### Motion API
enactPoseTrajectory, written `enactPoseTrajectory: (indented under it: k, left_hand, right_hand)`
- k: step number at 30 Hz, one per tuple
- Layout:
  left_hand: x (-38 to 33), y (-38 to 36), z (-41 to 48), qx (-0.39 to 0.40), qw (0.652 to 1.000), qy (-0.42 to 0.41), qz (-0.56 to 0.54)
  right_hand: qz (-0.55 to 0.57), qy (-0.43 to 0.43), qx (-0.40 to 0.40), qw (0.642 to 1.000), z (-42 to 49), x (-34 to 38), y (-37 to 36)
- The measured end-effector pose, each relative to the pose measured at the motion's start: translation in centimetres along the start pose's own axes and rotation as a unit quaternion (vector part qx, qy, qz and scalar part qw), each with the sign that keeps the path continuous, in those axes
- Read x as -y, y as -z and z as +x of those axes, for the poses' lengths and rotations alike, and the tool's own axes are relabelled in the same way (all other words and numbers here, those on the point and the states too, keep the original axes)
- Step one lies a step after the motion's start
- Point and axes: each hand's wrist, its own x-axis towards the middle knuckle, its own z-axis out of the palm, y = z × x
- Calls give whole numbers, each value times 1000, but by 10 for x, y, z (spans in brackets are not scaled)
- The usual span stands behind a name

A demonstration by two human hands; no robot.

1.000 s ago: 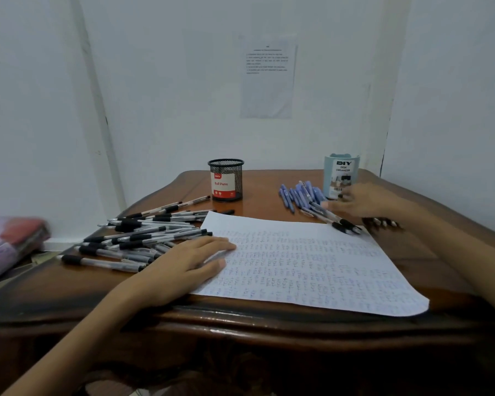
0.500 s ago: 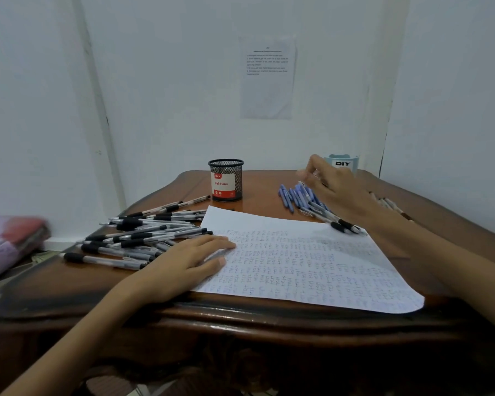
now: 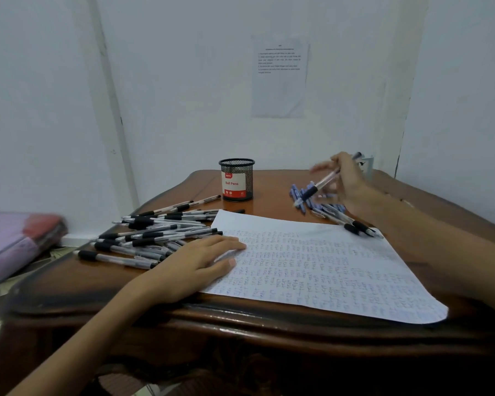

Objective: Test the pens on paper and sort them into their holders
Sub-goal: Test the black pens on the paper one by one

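At the far left, off the worktop (image 3: 275, 195), lies a blurred purple and red bundle (image 3: 15, 241). Next comes a loose heap of black pens (image 3: 155, 232), spread over the left part of the wood and touching the near left edge of the paper (image 3: 326, 267). The left grip (image 3: 195, 267), a bare hand, rests flat on that edge with straight fingers and holds nothing. Rows of small test marks cover the paper. Behind it stands a black mesh cup (image 3: 237, 180) labelled "Ball Pens", upright. A printed sheet (image 3: 280, 78) hangs on the wall above. Further right a pile of blue pens (image 3: 297, 197) lies beyond the paper's far edge. Raised over that pile, the right grip (image 3: 346, 178) has its fingers curled round a blue pen (image 3: 317, 187), tip slanting down to the left. Two dark pens (image 3: 357, 227) lie across the paper's far right corner. A pale blue holder (image 3: 367, 164) stands behind the right grip, mostly hidden.
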Motion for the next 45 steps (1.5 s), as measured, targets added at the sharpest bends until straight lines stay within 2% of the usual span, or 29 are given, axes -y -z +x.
enactPoseTrajectory:
  k: [3, 6, 8, 10, 13, 15, 19, 21, 26, 31, 45]
  left_hand:
    - [-1, 0, 0, 1, 1000, 4, -2]
    - [-2, 1, 0, 1, 1000, 7, 3]
    - [-2, 1, -1, -1, 1000, 4, 4]
    - [-1, 0, -1, -1, 1000, 3, 5]
    - [-1, 0, 0, -3, 1000, 3, 4]
    - [-2, 0, 0, -2, 1000, 5, 5]
    - [-3, 0, -1, -4, 1000, 4, 6]
    - [-2, 0, -1, -5, 1000, 1, 7]
    - [-2, -1, -1, -5, 1000, 2, 5]
    - [-4, -1, -2, -7, 1000, -1, 7]
    - [-2, 0, -1, -1, 1000, 5, 8]
  right_hand:
    - [-8, -58, 108, 992, -4, -20, 3]
    - [10, -37, 180, 983, -5, -25, 4]
    - [-6, -3, 167, 986, -6, -30, 0]
    - [-2, 43, 104, 994, -7, -39, -3]
    - [46, 39, 46, 997, -2, -52, -2]
    - [24, 25, 64, 997, -2, -54, -1]
    - [-37, 19, 172, 984, -5, -52, -4]
    - [-87, 37, 159, 983, -7, -53, -4]
    - [-235, 110, 46, 965, -3, -53, -6]
    - [-257, 102, 112, 954, -2, -52, -3]
    - [-261, 125, 127, 949, 3, -58, -1]
